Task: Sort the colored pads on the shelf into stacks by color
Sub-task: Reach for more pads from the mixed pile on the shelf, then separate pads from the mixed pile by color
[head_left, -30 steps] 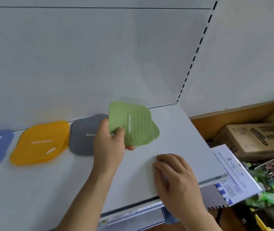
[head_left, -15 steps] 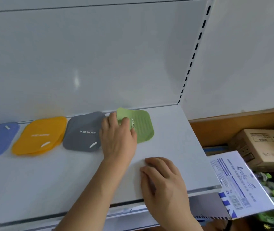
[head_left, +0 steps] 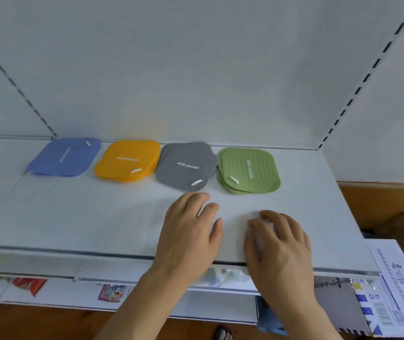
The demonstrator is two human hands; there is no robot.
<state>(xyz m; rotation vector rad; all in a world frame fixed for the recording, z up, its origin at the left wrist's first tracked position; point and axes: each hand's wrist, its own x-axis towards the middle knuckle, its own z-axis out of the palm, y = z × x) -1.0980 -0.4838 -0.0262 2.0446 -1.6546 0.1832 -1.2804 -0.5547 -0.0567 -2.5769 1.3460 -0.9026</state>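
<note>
Our left hand (head_left: pixel 191 231) and right hand (head_left: pixel 279 244) rest spread and empty on the shelf (head_left: pixel 73 217); the green stack (head_left: pixel 248 170) and grey stack (head_left: pixel 186 165) lie just beyond, grey nearest our left

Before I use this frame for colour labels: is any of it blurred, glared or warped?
Head view: the four stacks, blue, yellow, grey and green, are fairly sharp and evenly lit, without glare; both hands are slightly motion-blurred; the wide lens bends the shelf edges.
</note>
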